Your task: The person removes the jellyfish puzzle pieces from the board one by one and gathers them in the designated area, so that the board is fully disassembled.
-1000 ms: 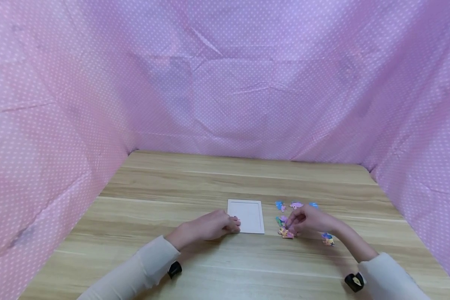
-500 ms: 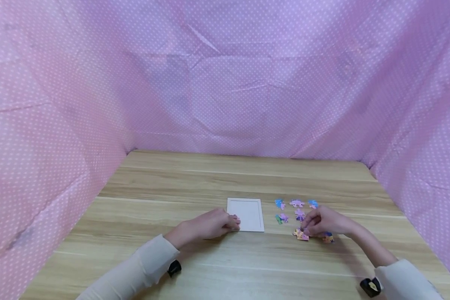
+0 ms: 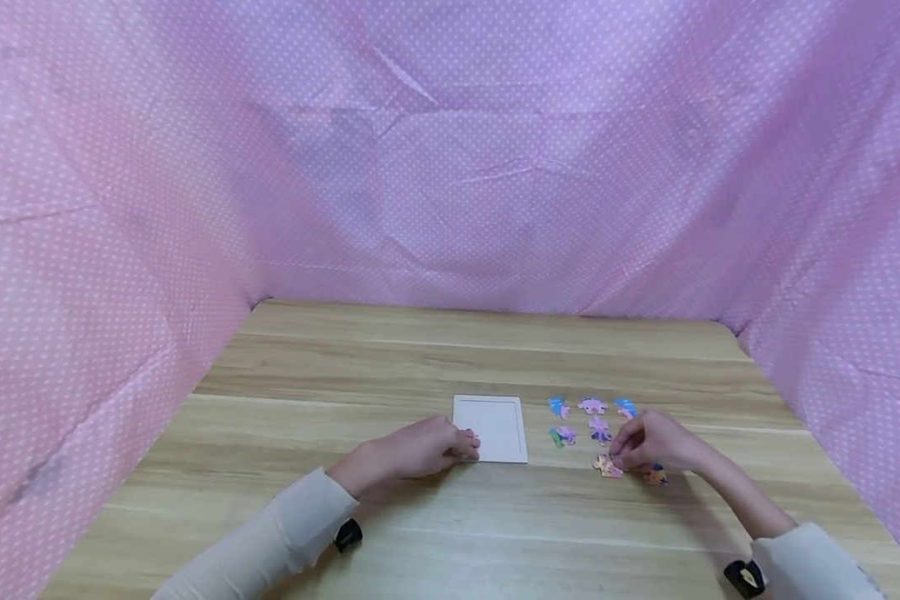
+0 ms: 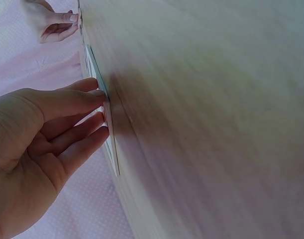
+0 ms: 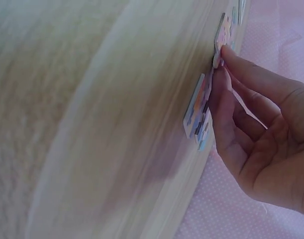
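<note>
A square white puzzle tray [image 3: 495, 425] with a thin inner border lies flat on the table. My left hand [image 3: 431, 447] holds it at the near left corner, thumb and fingers at the edge in the left wrist view [image 4: 47, 124]. My right hand [image 3: 656, 442] pinches a yellow and pink jigsaw piece [image 3: 606, 467] between thumb and fingers, low at the table. In the right wrist view this jigsaw piece [image 5: 221, 40] appears at the fingertips. Beside that hand lies another yellow and blue jigsaw piece [image 3: 655, 475], partly hidden by the fingers in the head view.
Several more pieces lie in loose rows right of the tray, among them a blue and pink piece [image 3: 558, 407], a pink piece [image 3: 592, 406] and a green and purple piece [image 3: 562, 436]. A pink dotted cloth [image 3: 450, 167] encloses the wooden table [image 3: 345, 350].
My right hand has shifted right, sliding the yellow and pink jigsaw piece away from the green and purple one and nearer to the last piece. The left hand stays put.
</note>
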{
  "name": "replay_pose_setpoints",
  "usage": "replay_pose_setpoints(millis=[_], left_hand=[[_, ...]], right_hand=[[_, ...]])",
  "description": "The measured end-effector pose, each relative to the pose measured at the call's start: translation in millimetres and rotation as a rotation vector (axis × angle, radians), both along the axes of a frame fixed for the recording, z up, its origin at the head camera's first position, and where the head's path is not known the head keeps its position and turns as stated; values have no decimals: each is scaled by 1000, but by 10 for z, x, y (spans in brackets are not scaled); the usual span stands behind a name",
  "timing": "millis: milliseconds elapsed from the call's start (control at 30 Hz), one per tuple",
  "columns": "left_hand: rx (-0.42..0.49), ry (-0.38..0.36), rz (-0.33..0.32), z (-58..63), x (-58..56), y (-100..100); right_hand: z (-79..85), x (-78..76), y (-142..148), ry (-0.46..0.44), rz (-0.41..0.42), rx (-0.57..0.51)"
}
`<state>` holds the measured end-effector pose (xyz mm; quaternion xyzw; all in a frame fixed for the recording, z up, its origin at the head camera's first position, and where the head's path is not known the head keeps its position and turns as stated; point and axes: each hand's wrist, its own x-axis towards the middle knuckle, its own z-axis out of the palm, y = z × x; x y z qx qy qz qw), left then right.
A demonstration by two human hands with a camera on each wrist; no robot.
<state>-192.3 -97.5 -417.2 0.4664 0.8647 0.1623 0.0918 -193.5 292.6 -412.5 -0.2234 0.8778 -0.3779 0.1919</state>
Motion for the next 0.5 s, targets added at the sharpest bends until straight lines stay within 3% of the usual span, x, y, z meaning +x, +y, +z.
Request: replay_pose_setpoints(millis=[500], left_hand=[[-28,57,-16,0,-15,-4]], right_hand=[[-14,-8,65,-36,-28,-48]])
